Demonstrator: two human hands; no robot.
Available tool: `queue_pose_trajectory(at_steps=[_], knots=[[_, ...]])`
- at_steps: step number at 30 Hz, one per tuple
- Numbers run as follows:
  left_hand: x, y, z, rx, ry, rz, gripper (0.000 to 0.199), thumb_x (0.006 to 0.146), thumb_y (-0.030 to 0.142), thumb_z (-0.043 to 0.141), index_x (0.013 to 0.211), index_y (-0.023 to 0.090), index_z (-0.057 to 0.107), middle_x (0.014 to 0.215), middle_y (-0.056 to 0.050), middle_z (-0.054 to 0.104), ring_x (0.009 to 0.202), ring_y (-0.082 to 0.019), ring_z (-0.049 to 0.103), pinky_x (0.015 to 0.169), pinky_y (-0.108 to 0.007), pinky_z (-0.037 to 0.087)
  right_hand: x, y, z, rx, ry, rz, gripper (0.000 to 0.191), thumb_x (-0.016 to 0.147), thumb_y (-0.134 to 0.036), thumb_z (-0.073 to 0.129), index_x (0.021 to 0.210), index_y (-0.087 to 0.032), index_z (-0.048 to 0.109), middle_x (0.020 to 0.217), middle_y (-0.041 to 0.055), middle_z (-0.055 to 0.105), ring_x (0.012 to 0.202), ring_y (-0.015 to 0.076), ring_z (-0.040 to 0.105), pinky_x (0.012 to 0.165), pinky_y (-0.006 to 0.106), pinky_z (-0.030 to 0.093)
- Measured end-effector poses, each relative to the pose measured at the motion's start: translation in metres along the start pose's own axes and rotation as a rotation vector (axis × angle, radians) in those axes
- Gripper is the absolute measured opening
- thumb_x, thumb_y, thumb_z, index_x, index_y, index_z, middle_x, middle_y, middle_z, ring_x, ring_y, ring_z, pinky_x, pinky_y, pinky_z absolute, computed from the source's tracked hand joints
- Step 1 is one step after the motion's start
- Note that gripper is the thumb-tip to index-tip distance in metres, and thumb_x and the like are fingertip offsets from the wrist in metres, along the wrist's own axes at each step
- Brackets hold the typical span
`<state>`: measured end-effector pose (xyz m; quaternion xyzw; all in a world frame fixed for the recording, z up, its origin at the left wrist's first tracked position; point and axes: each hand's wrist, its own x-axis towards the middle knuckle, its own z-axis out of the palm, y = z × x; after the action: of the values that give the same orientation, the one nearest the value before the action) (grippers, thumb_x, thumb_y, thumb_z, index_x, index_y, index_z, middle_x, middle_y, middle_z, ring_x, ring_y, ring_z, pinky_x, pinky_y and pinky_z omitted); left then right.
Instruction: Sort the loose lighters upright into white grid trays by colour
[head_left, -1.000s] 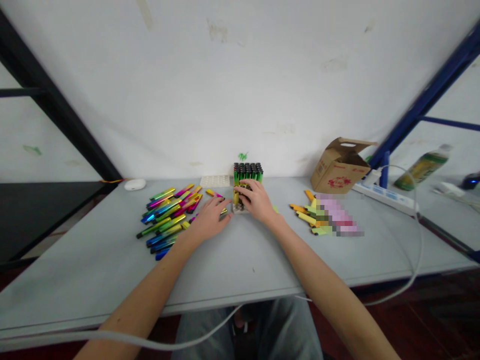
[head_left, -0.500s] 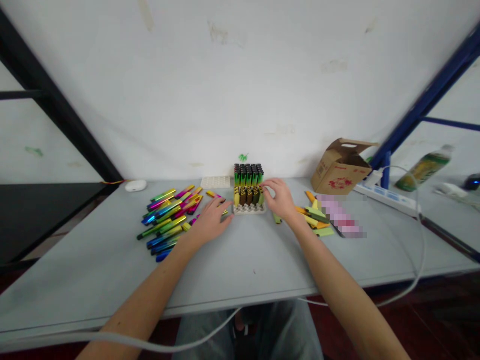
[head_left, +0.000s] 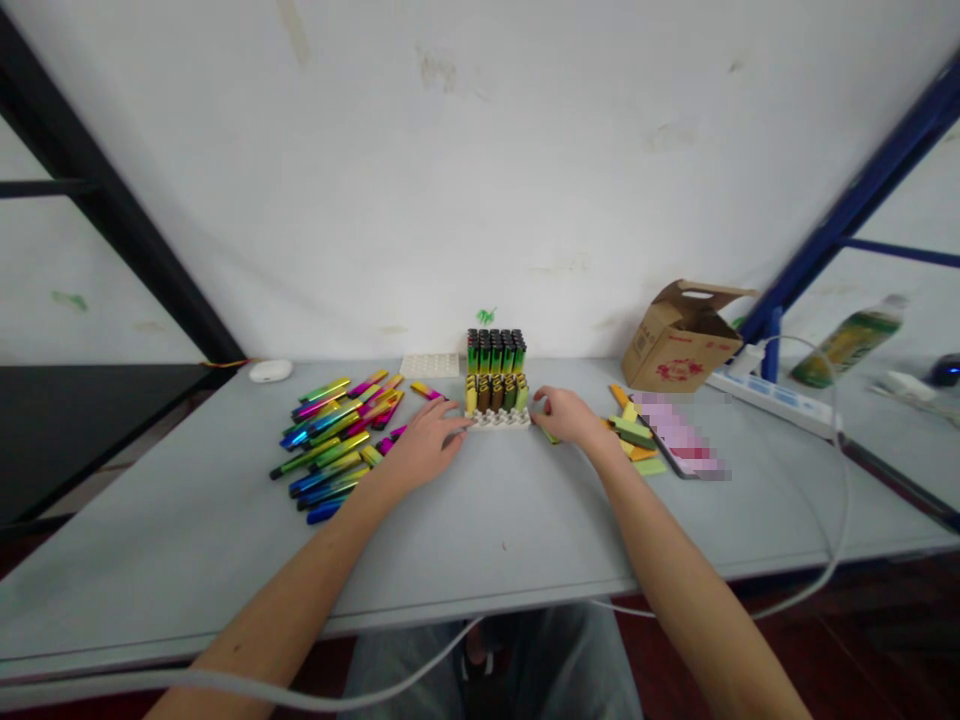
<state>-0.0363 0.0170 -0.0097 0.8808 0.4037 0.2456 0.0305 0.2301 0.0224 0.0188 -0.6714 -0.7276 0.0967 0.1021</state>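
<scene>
White gridded tray holds slim upright sticks.

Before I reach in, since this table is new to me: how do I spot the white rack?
On the grey table, look between the left hand and the right hand. The white rack sits there; unlike the flat pale tray nearer the wall, it holds upright sticks.
</scene>
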Motion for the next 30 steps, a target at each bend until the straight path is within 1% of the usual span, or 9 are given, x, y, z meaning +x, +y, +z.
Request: queue_pose_trajectory(at_steps=[5,8,11,15,18,21,26,28,30], knots=[[0.0,0.001,0.0,0.011,-0.011,-0.013,0.032,0.09,0.028,0.046,0.109,0.019,0.071,0.126,-0.014,0.059,0.123,-0.03,0.05,0.107,-0.053,0.039,-0.006,-0.013,0.003,-0.039,0.119,0.074,0.035,0.09,-0.03,0.048,0.118,-0.014,0.06,0.112,0.0158,0.065,0.103,0.0265,0.062,0.087,0.035,0.045],[0.0,0.002,0.0,0.014,-0.009,-0.009,0.034,0.091,0.031,0.045,0.11,0.019,0.07,0.125,-0.015,0.059,0.123,-0.03,0.05,0.107,-0.053,0.039,-0.012,-0.018,0.003,-0.088,0.2,0.165,0.037,0.091,-0.033,0.045,0.119,-0.015,0.06,0.12,0.0194,0.061,0.114,0.0348,0.054,0.096,0.053,0.04],[-0.001,0.003,-0.001,0.018,-0.009,-0.008,0.035,0.091,0.031,0.045,0.112,0.017,0.07,0.124,-0.016,0.059,0.121,-0.03,0.05,0.107,-0.051,0.04,-0.017,-0.021,0.003,-0.102,0.258,0.259,0.04,0.091,-0.038,0.045,0.12,-0.014,0.059,0.126,0.0214,0.057,0.123,0.0426,0.044,0.096,0.071,0.03],[-0.001,0.005,-0.003,0.013,-0.007,-0.007,0.034,0.09,0.032,0.046,0.112,0.019,0.069,0.122,-0.015,0.06,0.119,-0.029,0.051,0.106,-0.051,0.041,-0.019,-0.021,0.003,-0.092,0.248,0.323,0.044,0.09,-0.043,0.045,0.119,-0.013,0.059,0.128,0.0229,0.055,0.129,0.0468,0.036,0.093,0.078,0.025],[0.0,0.005,-0.003,0.017,-0.012,-0.011,0.034,0.09,0.032,0.046,0.112,0.02,0.069,0.121,-0.014,0.06,0.119,-0.029,0.051,0.106,-0.052,0.041,-0.018,-0.02,0.002,-0.059,0.208,0.345,0.044,0.091,-0.043,0.044,0.118,-0.012,0.058,0.125,0.0237,0.056,0.124,0.0456,0.042,0.091,0.077,0.029],[-0.001,0.005,-0.003,0.01,-0.017,-0.023,0.034,0.089,0.031,0.047,0.112,0.019,0.069,0.121,-0.015,0.06,0.119,-0.03,0.051,0.106,-0.052,0.04,-0.017,-0.022,0.0,-0.019,0.189,0.307,0.043,0.091,-0.041,0.043,0.12,-0.012,0.057,0.121,0.0226,0.059,0.117,0.0418,0.05,0.09,0.07,0.037],[-0.001,0.005,-0.002,-0.015,-0.01,-0.028,0.033,0.089,0.032,0.047,0.112,0.021,0.069,0.122,-0.013,0.06,0.119,-0.029,0.052,0.106,-0.052,0.04,-0.016,-0.024,-0.003,-0.056,0.243,0.219,0.039,0.092,-0.039,0.043,0.118,-0.016,0.061,0.12,0.0187,0.062,0.115,0.0374,0.054,0.1,0.066,0.028],[-0.001,0.005,-0.003,-0.008,-0.02,-0.027,0.034,0.09,0.032,0.047,0.113,0.021,0.069,0.122,-0.013,0.06,0.119,-0.028,0.052,0.107,-0.051,0.04,-0.017,-0.016,-0.006,-0.035,0.256,0.199,0.038,0.093,-0.037,0.041,0.119,-0.016,0.06,0.12,0.017,0.063,0.114,0.0344,0.056,0.102,0.058,0.032],[-0.001,0.006,-0.003,-0.001,-0.032,-0.031,0.034,0.09,0.032,0.046,0.113,0.02,0.068,0.122,-0.013,0.06,0.118,-0.028,0.052,0.107,-0.05,0.041,-0.021,0.0,-0.01,-0.015,0.268,0.13,0.037,0.094,-0.032,0.041,0.12,-0.015,0.06,0.119,0.0151,0.064,0.112,0.0292,0.058,0.101,0.045,0.037]])
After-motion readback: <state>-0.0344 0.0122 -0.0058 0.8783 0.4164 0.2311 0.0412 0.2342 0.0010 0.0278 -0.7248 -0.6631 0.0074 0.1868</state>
